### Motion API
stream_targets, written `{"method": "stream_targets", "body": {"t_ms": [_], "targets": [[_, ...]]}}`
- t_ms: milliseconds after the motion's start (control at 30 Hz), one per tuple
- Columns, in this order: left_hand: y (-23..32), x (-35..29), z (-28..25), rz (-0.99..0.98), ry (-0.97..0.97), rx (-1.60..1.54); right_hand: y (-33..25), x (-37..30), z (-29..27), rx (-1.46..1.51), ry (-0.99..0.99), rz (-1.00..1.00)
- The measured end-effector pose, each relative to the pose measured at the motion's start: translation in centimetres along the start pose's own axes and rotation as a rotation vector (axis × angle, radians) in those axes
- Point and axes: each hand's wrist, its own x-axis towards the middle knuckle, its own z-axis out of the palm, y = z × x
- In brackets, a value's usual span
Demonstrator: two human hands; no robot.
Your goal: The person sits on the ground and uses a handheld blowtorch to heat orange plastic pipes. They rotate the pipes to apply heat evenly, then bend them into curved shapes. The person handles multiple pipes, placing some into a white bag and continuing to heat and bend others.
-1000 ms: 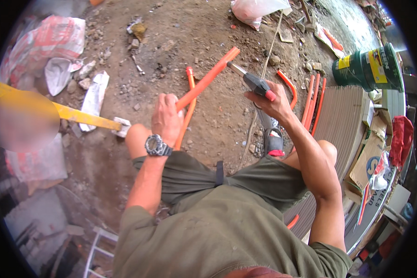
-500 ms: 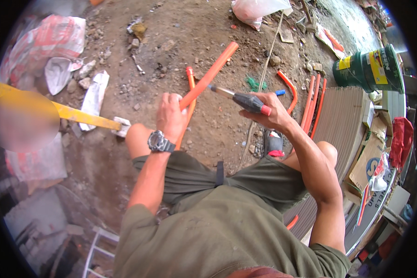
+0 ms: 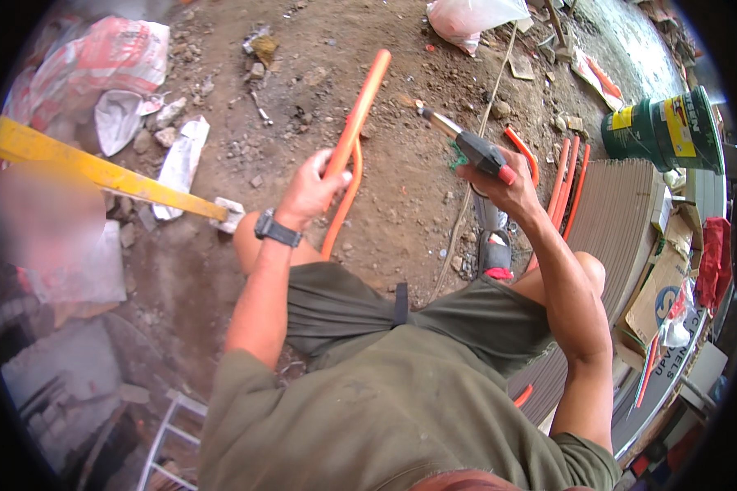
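In my left hand [image 3: 309,192], with a watch at the wrist, is an orange plastic pipe [image 3: 360,110], its far end tilted up and slightly right. My fingers are closed round its near end. My right hand [image 3: 509,186] grips a hand-held blowtorch [image 3: 477,150] with a dark body, a metal nozzle and a red end. The nozzle points to the upper left, apart from the pipe; a faint orange glow shows near its tip. Beneath the held pipe, a second, bent orange pipe [image 3: 348,200] lies on the dirt, partly covered.
More orange pipes [image 3: 561,184] lie right, beside a stack of grey panels [image 3: 606,196]. Green buckets [image 3: 659,131] stand beyond the stack. A yellow bar [image 3: 115,176] reaches in from the left near white-and-red sacks [image 3: 110,65]. A metal ladder [image 3: 168,434] is at lower left. Rubble litters the ground.
The held pipe has swung to a steeper angle, its far end going left. The blowtorch has moved right and away, so its nozzle no longer sits close beside the pipe. The view has shifted slightly.
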Motion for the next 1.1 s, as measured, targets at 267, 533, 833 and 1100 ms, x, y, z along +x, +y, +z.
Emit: {"method": "stream_targets", "body": {"t_ms": [267,533,833,1100], "targets": [[-2.9,-1.0,2.6,-0.037,0.146,-0.231,-0.7,0.3,0.6,-0.047,-0.083,-0.118],[-0.6,0.1,5.4,0.183,0.445,0.336,-0.9,1.3,1.9,-0.031,-0.235,-0.14],[-0.8,0.8,6.8,0.236,0.523,0.506,-2.7,1.7,1.0,-0.218,-0.278,-0.239],[-0.5,1.0,7.1,0.237,0.554,0.561,-2.9,2.6,0.9,-0.171,-0.274,-0.369]]}}
